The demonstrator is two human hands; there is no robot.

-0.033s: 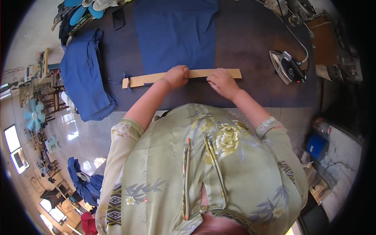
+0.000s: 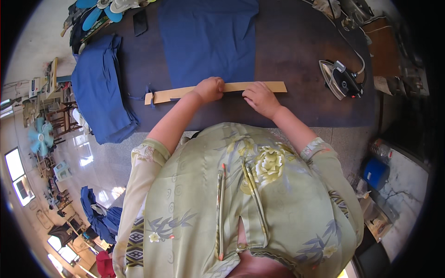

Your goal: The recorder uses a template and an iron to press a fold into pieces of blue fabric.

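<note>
A long tan cardboard strip (image 2: pixel 167 95) lies crosswise over the near end of a blue cloth panel (image 2: pixel 208 41) on the dark table. My left hand (image 2: pixel 211 89) is closed on the strip near its middle, fingers curled over it. To its right, my right hand (image 2: pixel 262 98) rests over the strip, with its fingertips pinched at the narrow edge of blue cloth showing along the strip's near side. The cloth under both palms is hidden. By the strip's left end sits a small scrap of blue cloth (image 2: pixel 149 89).
A folded pile of blue cloth (image 2: pixel 99 88) hangs over the table's left edge. On the right stands a corded iron (image 2: pixel 342 79). A black phone (image 2: pixel 140 23) lies at the far left, close to a blue-bladed fan (image 2: pixel 95 14). More blue cloth (image 2: pixel 97 213) is heaped at lower left.
My right hand has shifted slightly to the left along the strip. My left hand stays in place.
</note>
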